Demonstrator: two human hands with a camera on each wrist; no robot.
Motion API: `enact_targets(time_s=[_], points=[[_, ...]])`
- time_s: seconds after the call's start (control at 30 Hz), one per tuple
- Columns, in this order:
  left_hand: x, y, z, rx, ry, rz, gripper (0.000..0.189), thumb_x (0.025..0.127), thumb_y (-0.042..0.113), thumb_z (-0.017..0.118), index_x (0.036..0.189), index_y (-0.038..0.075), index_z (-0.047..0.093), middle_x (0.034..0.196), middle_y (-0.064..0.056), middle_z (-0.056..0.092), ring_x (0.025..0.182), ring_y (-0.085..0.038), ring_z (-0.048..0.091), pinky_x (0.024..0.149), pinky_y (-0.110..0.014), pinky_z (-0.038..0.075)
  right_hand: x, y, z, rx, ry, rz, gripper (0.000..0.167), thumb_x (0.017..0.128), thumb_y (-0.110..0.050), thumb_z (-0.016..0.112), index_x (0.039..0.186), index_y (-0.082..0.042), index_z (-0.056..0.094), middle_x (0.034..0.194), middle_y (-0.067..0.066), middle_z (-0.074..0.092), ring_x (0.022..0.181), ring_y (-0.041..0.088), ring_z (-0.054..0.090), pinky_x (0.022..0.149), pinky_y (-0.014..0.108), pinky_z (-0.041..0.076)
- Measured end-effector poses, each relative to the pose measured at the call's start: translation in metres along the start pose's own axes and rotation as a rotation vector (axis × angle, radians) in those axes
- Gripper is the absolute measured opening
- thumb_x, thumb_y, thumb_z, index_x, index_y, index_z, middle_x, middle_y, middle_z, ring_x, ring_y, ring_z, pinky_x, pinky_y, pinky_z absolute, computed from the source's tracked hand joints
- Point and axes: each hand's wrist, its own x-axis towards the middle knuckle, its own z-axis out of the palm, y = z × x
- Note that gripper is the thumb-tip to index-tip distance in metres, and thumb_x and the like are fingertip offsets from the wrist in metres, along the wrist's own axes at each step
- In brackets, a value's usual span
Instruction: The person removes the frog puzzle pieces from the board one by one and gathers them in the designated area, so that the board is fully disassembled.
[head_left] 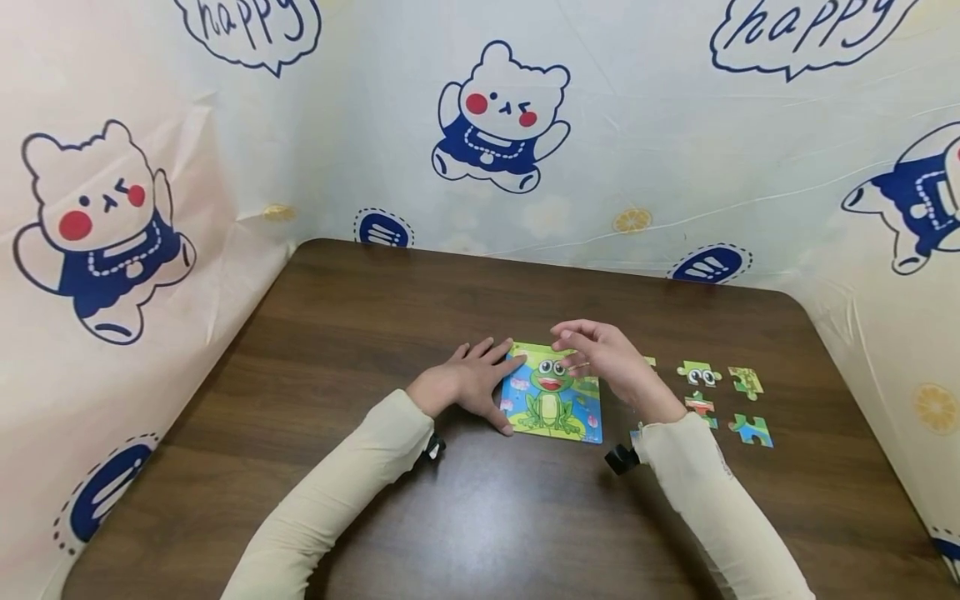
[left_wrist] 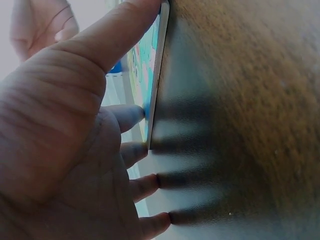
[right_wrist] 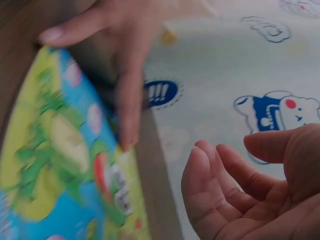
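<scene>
A square frog picture board (head_left: 551, 408) lies flat on the table, showing a green frog on blue and yellow. My left hand (head_left: 477, 379) is spread at its left side, with the thumb by the near corner and a fingertip touching the board's edge. In the left wrist view the other fingertips of the left hand (left_wrist: 75, 145) reach down to the tabletop. Over the board's upper right hovers my right hand (head_left: 611, 358), fingers loosely bent. Nothing shows between the fingers of the right hand (right_wrist: 245, 195) in the right wrist view.
Right of the board lie several loose jigsaw pieces, among them an eyes piece (head_left: 699, 374), a mouth piece (head_left: 701, 407), a blue-green piece (head_left: 752, 431) and a yellow-green piece (head_left: 746, 381). The right forearm partly covers others. A printed cloth (head_left: 600, 208) hangs around the brown table (head_left: 360, 333).
</scene>
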Motion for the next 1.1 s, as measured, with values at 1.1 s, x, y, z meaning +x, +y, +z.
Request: enact_targets(time_s=[1.1], points=[[0.0, 0.0, -0.001, 0.007, -0.001, -0.004, 0.118, 0.073, 0.074, 0.076, 0.164, 0.033, 0.014, 0.173, 0.001, -0.001, 0.16, -0.03, 0.001, 0.126, -0.057, 0.01, -0.006, 0.038, 0.02, -0.271, -0.015, 0.006, 0.031, 0.104, -0.023, 0.057, 0.13, -0.008, 0.066, 0.114, 0.015, 0.072, 0.085, 0.019, 0.069, 0.074, 0.033, 0.059]])
